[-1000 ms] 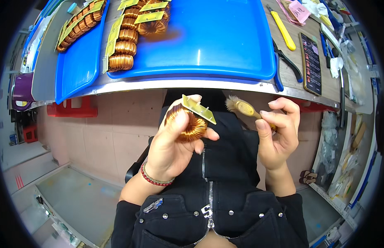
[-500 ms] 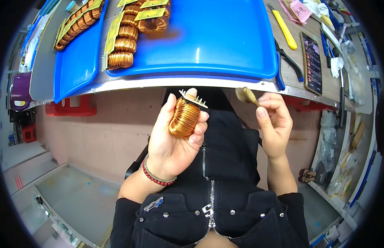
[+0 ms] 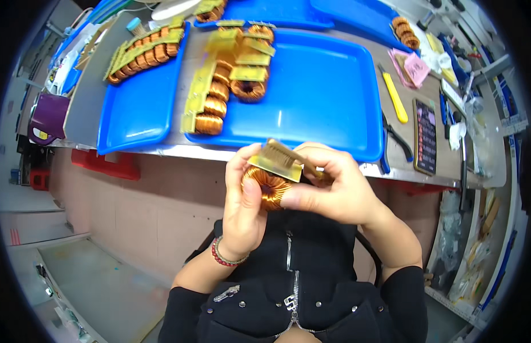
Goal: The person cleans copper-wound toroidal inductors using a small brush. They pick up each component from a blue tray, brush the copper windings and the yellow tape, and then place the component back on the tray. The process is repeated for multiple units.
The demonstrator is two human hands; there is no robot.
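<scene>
A copper-wound ring coil (image 3: 269, 190) with a small yellow-green circuit board (image 3: 289, 170) along its top is held up in front of my chest. My left hand (image 3: 242, 211) grips it from the left, thumb on the windings. From the right, my right hand (image 3: 348, 188) is closed on a small brush (image 3: 279, 153), with its thumb against the coil's side. The brush's bristles lie over the board; whether they touch it is hard to make out. Part of the brush handle is hidden by my right fingers.
Beyond my hands, a large blue tray (image 3: 328, 97) and a smaller blue tray (image 3: 134, 123) hold rows of similar coils (image 3: 211, 106). To the right lie a yellow utility knife (image 3: 394, 97), black-handled pliers (image 3: 398, 142), a phone (image 3: 425, 137) and pink papers (image 3: 411, 68).
Both hands have come together: the brush moved left onto the board side of the coil. The coil has turned, its ring hole now facing me. The view tilted up, showing more of the table.
</scene>
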